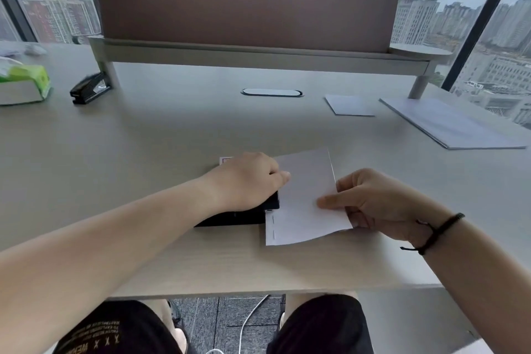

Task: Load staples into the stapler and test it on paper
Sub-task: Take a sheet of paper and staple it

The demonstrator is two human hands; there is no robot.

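1. Black plastic forms the stapler, which is seen at the centre of the frame, lying on the desk with its mouth turned toward the right.
2. A white sheet of paper is fed into that mouth by its left edge; a row of staples is seen along that edge, just below the stapler.
3. The stapler's top is covered and pressed by the left hand, its fingers curled over the front end.
4. The paper's right edge is pinched by the right hand, thumb on top, the other fingers underneath; a dark cord bracelet is worn on that wrist.
5. A small white box with red print is partly hidden behind the left hand.
6. A second black stapler and a green tissue pack are placed at the upper left.
7. Loose sheets and a paper stack are laid at the upper right.
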